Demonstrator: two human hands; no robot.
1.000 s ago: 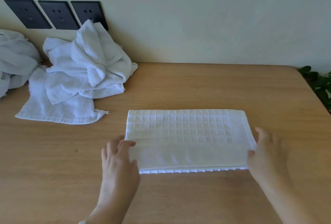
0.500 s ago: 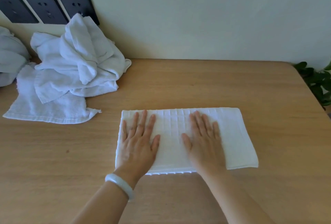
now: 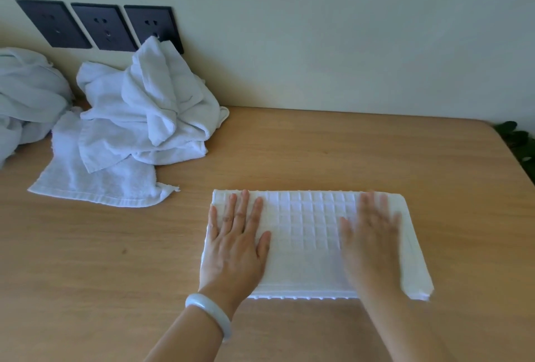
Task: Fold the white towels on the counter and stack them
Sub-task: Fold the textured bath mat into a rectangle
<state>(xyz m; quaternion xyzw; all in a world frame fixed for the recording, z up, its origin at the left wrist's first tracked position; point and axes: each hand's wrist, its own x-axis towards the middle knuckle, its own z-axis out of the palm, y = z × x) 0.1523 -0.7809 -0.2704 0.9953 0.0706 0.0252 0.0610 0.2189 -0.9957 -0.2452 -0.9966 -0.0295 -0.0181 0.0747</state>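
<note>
A folded white waffle-weave towel point(image 3: 307, 234) lies flat on the wooden counter point(image 3: 347, 153), long side toward me. My left hand point(image 3: 236, 243) presses flat on its left end, fingers straight and spread, a pale bangle on the wrist. My right hand point(image 3: 372, 234) lies flat on the right half, fingers straight, blurred by motion. A heap of crumpled white towels point(image 3: 144, 118) sits at the back left, on top of a flat white towel point(image 3: 98, 182).
More bunched white cloth point(image 3: 26, 95) lies at the far left edge. Three dark wall sockets point(image 3: 107, 27) sit above the heap. Green plant leaves point(image 3: 518, 141) show past the counter's rounded right corner.
Both hands went from the towel's side edges onto its top. Since half a second ago my right hand has slid rightward across the towel; my left hand stays at the left end.
</note>
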